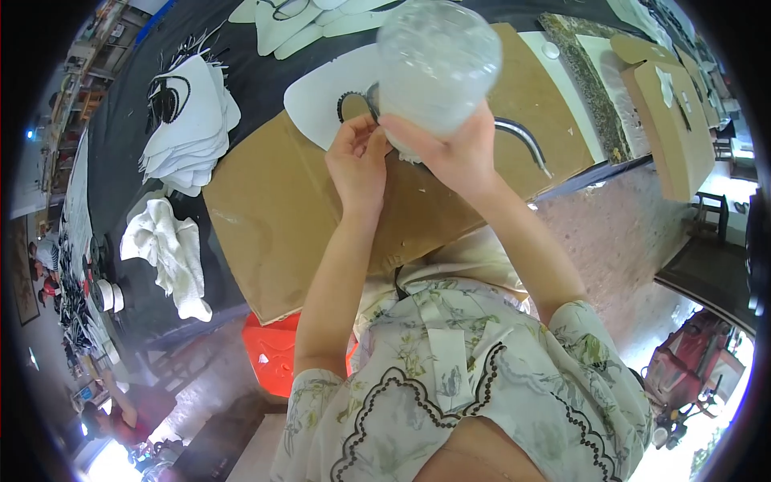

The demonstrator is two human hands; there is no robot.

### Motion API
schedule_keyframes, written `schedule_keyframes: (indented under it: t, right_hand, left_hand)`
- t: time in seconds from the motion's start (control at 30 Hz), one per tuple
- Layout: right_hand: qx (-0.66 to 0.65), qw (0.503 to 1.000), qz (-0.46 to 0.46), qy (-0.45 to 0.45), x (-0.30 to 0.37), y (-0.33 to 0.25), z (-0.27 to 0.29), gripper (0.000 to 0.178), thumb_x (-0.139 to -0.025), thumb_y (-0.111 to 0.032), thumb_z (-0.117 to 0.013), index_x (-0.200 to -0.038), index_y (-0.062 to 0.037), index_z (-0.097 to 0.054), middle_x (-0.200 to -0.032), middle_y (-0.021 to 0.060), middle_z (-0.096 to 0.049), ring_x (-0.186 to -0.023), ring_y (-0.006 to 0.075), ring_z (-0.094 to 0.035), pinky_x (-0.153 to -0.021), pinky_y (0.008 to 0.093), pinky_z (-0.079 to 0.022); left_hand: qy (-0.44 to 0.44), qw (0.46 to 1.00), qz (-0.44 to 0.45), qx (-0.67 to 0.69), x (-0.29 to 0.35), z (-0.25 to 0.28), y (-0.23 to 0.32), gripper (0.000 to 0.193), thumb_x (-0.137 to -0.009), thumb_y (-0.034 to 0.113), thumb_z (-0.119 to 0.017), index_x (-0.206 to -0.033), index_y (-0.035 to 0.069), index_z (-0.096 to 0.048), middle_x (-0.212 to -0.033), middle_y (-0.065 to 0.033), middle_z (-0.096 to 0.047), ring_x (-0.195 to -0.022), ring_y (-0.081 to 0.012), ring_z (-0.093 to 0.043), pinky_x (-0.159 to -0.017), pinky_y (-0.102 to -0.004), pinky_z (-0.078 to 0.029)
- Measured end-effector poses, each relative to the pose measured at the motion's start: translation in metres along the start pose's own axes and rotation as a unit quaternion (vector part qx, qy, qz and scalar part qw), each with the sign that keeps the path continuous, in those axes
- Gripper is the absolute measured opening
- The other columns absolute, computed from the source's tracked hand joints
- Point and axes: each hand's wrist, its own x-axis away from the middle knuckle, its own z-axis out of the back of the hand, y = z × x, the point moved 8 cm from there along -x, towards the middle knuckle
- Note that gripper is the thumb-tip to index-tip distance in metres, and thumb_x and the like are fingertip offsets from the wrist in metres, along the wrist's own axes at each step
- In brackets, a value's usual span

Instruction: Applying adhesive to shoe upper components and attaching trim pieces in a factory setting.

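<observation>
Workshop, white pieces [189,124] (neatly stacked), black-covered worktable [259,90]

Wears a white, green-leafed, short-sleeved blouse [534,386], with dark scalloped trim [393,374] on the blouse's collar [389,426] and cream cloth [478,261] below its hem [458,282].

The rounded bundle [439,60] looked like clear plastic, glossy and wrinkled. The brown sheet [277,213] looked like matt cardboard. The curved dark strip [524,137] had a smooth, shiny face. The stacked white pieces [193,128] appeared smooth and matt; the white rag [166,245] was rough cloth, the red object [271,349] glossy plastic.
</observation>
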Motion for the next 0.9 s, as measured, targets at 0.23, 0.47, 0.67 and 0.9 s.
schedule_keyframes:
  t: [0.23,0.47,0.67,0.9]
  right_hand:
    - [-0.038,0.983,-0.175,-0.038,0.015,0.005,0.047,0.047,-0.068,-0.019,-0.078,-0.103,-0.0012,-0.055,-0.092,0.0113,-0.063,-0.081,0.0206,-0.063,-0.069,0.0301,-0.050]
    - [0.031,0.994,-0.106,-0.014,0.003,0.003,0.078,0.039,-0.071,-0.013,-0.076,-0.102,0.0008,-0.058,-0.092,0.0074,-0.064,-0.080,0.0137,-0.061,-0.072,0.0268,-0.049]
    - [-0.156,0.963,-0.147,0.164,0.008,0.024,0.091,0.036,-0.073,-0.011,-0.074,-0.102,0.0019,-0.057,-0.091,0.0074,-0.062,-0.079,0.0137,-0.059,-0.070,0.0261,-0.049]
    - [0.065,0.993,0.090,-0.045,-0.013,-0.002,-0.003,0.052,-0.067,-0.018,-0.080,-0.106,-0.0006,-0.052,-0.098,0.0075,-0.061,-0.084,0.0171,-0.060,-0.075,0.0309,-0.049]
  left_hand:
    - [0.013,1.000,-0.001,0.021,-0.002,0.005,0.003,0.012,-0.085,-0.003,-0.053,-0.097,-0.003,-0.055,-0.088,-0.0065,-0.059,-0.075,-0.0097,-0.058,-0.068,-0.0241,-0.053]
    - [-0.001,0.967,0.097,0.235,-0.007,0.017,-0.008,0.012,-0.085,0.001,-0.050,-0.097,0.002,-0.054,-0.085,-0.0044,-0.059,-0.073,-0.0125,-0.058,-0.063,-0.0263,-0.050]
    - [-0.068,0.969,0.154,0.181,-0.025,0.031,0.006,0.016,-0.085,0.008,-0.054,-0.100,0.005,-0.056,-0.085,-0.0021,-0.058,-0.073,-0.0118,-0.055,-0.068,-0.0259,-0.047]
    - [-0.155,0.987,0.006,-0.043,-0.042,0.014,0.052,0.010,-0.082,0.003,-0.057,-0.092,0.002,-0.056,-0.083,-0.0040,-0.062,-0.074,-0.0091,-0.057,-0.068,-0.0230,-0.045]
